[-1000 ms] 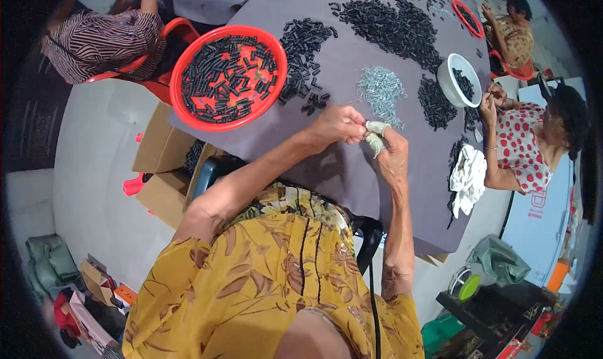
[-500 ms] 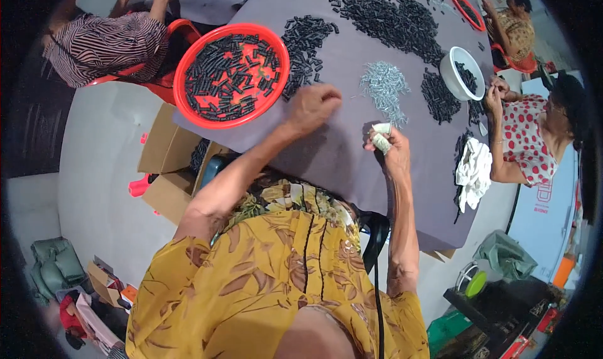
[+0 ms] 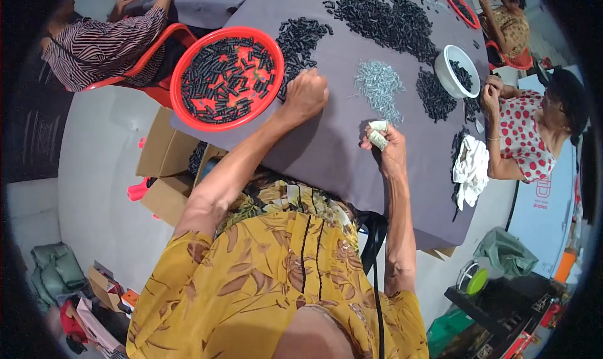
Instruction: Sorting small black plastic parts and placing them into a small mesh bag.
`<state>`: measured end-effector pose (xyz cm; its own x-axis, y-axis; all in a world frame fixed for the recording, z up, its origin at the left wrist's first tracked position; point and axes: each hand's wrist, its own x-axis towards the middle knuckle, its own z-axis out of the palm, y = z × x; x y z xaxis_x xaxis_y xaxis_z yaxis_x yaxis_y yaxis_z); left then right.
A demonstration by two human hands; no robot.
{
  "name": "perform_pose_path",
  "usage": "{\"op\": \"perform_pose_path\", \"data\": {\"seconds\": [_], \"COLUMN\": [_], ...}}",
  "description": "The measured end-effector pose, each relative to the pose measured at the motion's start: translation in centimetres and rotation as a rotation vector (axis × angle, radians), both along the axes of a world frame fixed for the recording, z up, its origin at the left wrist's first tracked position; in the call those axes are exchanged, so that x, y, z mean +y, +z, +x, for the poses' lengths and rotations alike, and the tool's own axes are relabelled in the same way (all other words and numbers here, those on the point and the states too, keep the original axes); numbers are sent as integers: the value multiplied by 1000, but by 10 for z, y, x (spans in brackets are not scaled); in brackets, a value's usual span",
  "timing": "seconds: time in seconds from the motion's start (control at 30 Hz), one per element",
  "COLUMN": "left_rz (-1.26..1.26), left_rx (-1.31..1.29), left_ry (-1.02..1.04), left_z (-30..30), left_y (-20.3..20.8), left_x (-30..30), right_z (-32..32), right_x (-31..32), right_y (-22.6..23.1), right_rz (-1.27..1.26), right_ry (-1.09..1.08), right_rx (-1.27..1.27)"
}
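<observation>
The left hand [image 3: 306,95] is seen extended over the grey table [image 3: 326,152], resting knuckles-up at the near edge of a pile of small black cylindrical parts [image 3: 300,36]. Its fingers are curled into a loose fist; whether any part is enclosed cannot be told. Just to its left, a round red basket [image 3: 227,78] filled with the same black parts is observed overhanging the table edge.

The right hand [image 3: 386,144] is held raised above the table, nearer the body, well apart from the left hand. Its fingers, wrapped in pale tape, are pinched together on a small pale item [image 3: 378,133]; what the item is cannot be resolved. Just beyond this hand, a heap of small silvery metal pieces [image 3: 379,86] lies on the table.

Further black parts are recorded in a long heap [image 3: 383,23] across the far side of the table and in a smaller heap [image 3: 434,96] next to a white bowl [image 3: 453,73], which also contains some. A crumpled white cloth [image 3: 471,167] lies at the right edge of the table.

A person in a red-dotted top [image 3: 524,139] is seated at the right side, hands [image 3: 490,95] raised near the bowl. Another in a striped top [image 3: 94,39] sits at the far left. Cardboard boxes [image 3: 164,171] stand on the floor beneath the basket.
</observation>
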<state>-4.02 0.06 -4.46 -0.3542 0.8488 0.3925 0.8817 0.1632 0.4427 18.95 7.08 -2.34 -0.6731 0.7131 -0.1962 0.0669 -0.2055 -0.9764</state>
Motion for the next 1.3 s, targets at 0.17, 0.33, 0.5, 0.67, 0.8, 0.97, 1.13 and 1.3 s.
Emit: {"op": "perform_pose_path", "data": {"seconds": [0.17, 0.33, 0.5, 0.67, 0.8, 0.97, 1.13, 1.3], "left_rz": [9, -19, -27, -2, 172, 159, 212, 254], "left_rx": [7, 20, 68, 22, -235, -944, -1387, -1390], "left_ry": [-41, -51, 14, 21, -53, -251, -451, -527], "left_z": [2, 2, 8, 7, 8, 17, 33, 36], "left_y": [4, 7, 3, 3, 20, 50, 86, 99], "left_x": [-3, -2, 3, 2, -1, -3, -14, -23], "right_z": [0, 3, 1, 2, 1, 4, 3, 2], "right_x": [0, 3, 1, 2, 3, 6, 5, 6], "right_y": [0, -6, -3, -8, -9, -8, -8, -11], "right_rz": [11, -7, -16, -5, -55, -52, -41, -37], "right_ry": [-8, 13, -2, -6, -31, -28, -26, -33], "right_rx": [-12, 7, 2, 22, 37, 136, 129, 133]}}
